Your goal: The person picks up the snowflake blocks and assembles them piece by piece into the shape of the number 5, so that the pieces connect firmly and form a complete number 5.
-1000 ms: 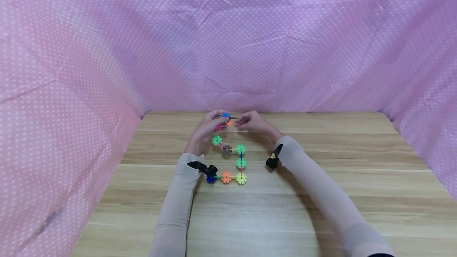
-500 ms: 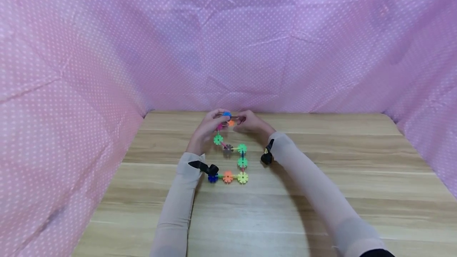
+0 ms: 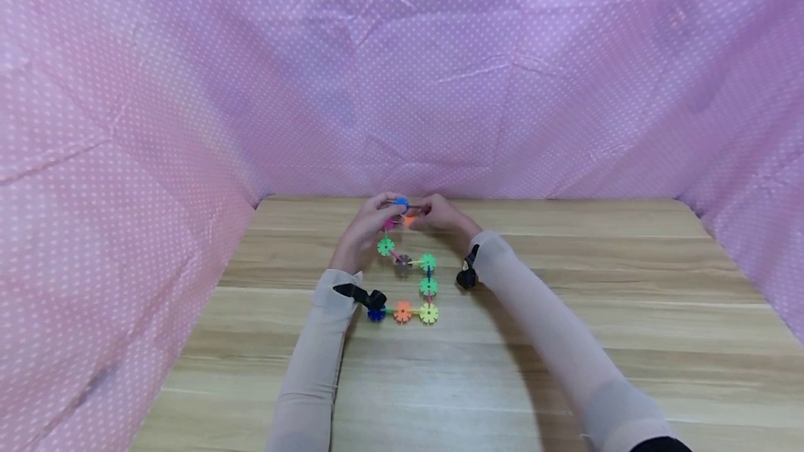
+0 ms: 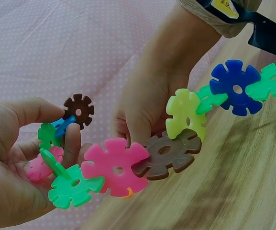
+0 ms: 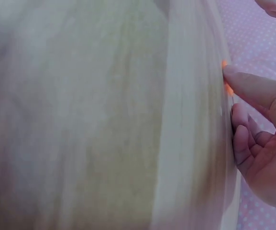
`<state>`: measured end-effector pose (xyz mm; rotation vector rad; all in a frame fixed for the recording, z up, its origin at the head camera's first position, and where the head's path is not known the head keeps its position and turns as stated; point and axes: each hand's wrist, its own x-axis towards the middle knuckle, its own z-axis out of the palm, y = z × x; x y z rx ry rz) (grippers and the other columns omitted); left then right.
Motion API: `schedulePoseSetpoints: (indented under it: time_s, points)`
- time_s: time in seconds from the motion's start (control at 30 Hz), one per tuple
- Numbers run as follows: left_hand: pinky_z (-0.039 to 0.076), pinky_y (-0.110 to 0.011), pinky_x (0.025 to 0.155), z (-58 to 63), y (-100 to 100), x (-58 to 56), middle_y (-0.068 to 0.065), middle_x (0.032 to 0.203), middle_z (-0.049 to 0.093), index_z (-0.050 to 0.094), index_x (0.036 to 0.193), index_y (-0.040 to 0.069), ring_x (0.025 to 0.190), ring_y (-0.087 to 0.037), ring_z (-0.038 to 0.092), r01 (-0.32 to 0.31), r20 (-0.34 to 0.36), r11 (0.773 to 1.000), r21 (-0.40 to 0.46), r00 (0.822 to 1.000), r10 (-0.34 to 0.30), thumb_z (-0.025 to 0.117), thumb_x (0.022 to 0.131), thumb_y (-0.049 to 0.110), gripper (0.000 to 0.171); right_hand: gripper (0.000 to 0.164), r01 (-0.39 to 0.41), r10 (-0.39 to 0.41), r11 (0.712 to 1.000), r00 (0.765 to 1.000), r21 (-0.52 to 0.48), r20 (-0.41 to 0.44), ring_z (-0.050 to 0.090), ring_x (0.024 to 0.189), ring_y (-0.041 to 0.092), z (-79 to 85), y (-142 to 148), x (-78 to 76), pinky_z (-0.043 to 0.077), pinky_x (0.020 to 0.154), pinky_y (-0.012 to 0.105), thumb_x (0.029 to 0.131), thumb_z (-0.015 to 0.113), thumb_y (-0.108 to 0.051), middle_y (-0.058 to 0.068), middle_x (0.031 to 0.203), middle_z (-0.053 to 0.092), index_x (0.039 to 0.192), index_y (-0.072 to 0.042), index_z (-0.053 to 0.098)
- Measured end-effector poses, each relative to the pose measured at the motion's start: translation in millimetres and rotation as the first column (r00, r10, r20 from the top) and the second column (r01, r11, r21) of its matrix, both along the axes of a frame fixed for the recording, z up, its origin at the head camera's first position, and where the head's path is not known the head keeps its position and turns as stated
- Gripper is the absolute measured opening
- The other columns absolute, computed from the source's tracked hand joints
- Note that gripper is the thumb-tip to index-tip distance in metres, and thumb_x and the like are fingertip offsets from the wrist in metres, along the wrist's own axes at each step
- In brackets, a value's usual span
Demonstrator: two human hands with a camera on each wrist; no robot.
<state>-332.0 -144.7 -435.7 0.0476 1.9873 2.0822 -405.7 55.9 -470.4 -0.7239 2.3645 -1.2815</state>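
My left hand (image 3: 366, 224) pinches a light blue notched snowflake disc (image 4: 64, 125) between thumb and fingers. A brown disc (image 4: 82, 108) is joined to it and sticks out past the fingertips. Green (image 4: 47, 136) and pink (image 4: 44, 164) discs hang from the same piece, against the fingers. From there a chain of linked discs runs on, through another pink disc (image 4: 114, 167) and a yellow one (image 4: 183, 112). Close beside, my right hand (image 3: 442, 213) has its thumb on an orange disc (image 5: 228, 89) and appears to pinch it; its fingers partly hide the disc.
The chain zigzags over the wooden table (image 3: 502, 382) towards me, past a green disc (image 3: 428, 287) and a yellow-green corner disc (image 3: 428, 313). Its dark blue end (image 3: 375, 315) lies beside the left wrist camera (image 3: 375, 300). Pink dotted cloth (image 3: 402, 89) rises behind the table.
My right hand has moved left, close to the left hand, and its fingers have come onto the orange disc. The left hand keeps its hold on the light blue disc.
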Motion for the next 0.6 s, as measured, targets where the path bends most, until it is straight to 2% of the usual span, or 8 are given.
schedulePoseSetpoints:
  time_s: [0.1, 0.2, 0.33, 0.4, 0.5, 0.6]
  points:
    - [0.044, -0.055, 0.112, 0.5, 1.0, 0.0, -0.016, 0.124, 0.062, 0.061, 0.118, 0.011, 0.111, -0.034, 0.061, 0.003, -0.004, 1.000, -0.010, 1.000, -0.003, 0.065, 0.101, 0.019, 0.019, 0.027, -0.008, 0.007, 1.000, 1.000, 0.009, 0.023, 0.049, 0.070, 0.010, 3.9, 3.0, 2.9, 0.043, 0.064, 0.021, 0.089, 0.078, -0.005, 0.003, 0.083, 0.062, 0.114, 0.002, 0.072]
    - [0.043, -0.055, 0.113, 1.9, 2.6, 1.0, -0.015, 0.123, 0.063, 0.061, 0.117, 0.011, 0.119, -0.042, 0.057, -0.005, -0.002, 1.000, 0.004, 1.000, 0.005, 0.066, 0.100, 0.019, 0.019, 0.025, -0.011, 0.010, 0.999, 0.999, 0.033, 0.051, 0.054, 0.080, 0.013, 8.9, 7.1, 8.0, 0.048, 0.071, 0.022, 0.087, 0.079, -0.003, 0.005, 0.090, 0.062, 0.110, 0.002, 0.070]
    - [0.042, -0.056, 0.114, 2.3, 4.6, 2.3, -0.003, 0.110, 0.062, 0.061, 0.116, 0.013, 0.119, -0.041, 0.055, -0.021, 0.031, 0.999, 0.027, 0.999, 0.020, 0.070, 0.097, 0.017, 0.021, 0.028, -0.005, 0.002, 0.999, 0.998, 0.049, 0.060, 0.058, 0.087, 0.017, 13.6, 15.7, 17.5, 0.052, 0.077, 0.023, 0.084, 0.079, 0.001, 0.012, 0.098, 0.065, 0.109, 0.004, 0.066]
    - [0.042, -0.057, 0.114, 1.9, 5.3, 2.6, -0.002, 0.109, 0.061, 0.061, 0.116, 0.014, 0.121, -0.040, 0.054, -0.022, 0.054, 0.999, 0.031, 0.998, 0.021, 0.071, 0.096, 0.018, 0.023, 0.029, 0.004, -0.006, 0.999, 0.998, 0.040, 0.061, 0.058, 0.088, 0.017, 13.0, 21.5, 21.0, 0.052, 0.078, 0.022, 0.082, 0.078, 0.004, 0.015, 0.100, 0.065, 0.109, 0.006, 0.064]
    - [0.042, -0.057, 0.113, 1.9, 6.5, 2.9, -0.005, 0.114, 0.061, 0.060, 0.118, 0.014, 0.127, -0.044, 0.052, -0.016, 0.068, 1.000, 0.027, 0.998, 0.015, 0.072, 0.096, 0.020, 0.026, 0.028, 0.021, -0.022, 1.000, 0.997, 0.015, 0.078, 0.060, 0.087, 0.016, 10.9, 30.4, 25.2, 0.053, 0.077, 0.021, 0.083, 0.077, 0.005, 0.015, 0.099, 0.066, 0.108, 0.007, 0.064]
    - [0.044, -0.057, 0.112, 1.9, 7.2, 3.1, -0.007, 0.119, 0.062, 0.060, 0.120, 0.015, 0.130, -0.046, 0.051, -0.010, 0.054, 1.000, -0.005, 0.999, 0.010, 0.072, 0.096, 0.023, 0.028, 0.026, 0.034, -0.032, 0.999, 0.995, -0.019, 0.098, 0.061, 0.086, 0.015, 8.5, 38.7, 28.5, 0.054, 0.077, 0.022, 0.083, 0.076, 0.006, 0.012, 0.096, 0.067, 0.106, 0.006, 0.064]
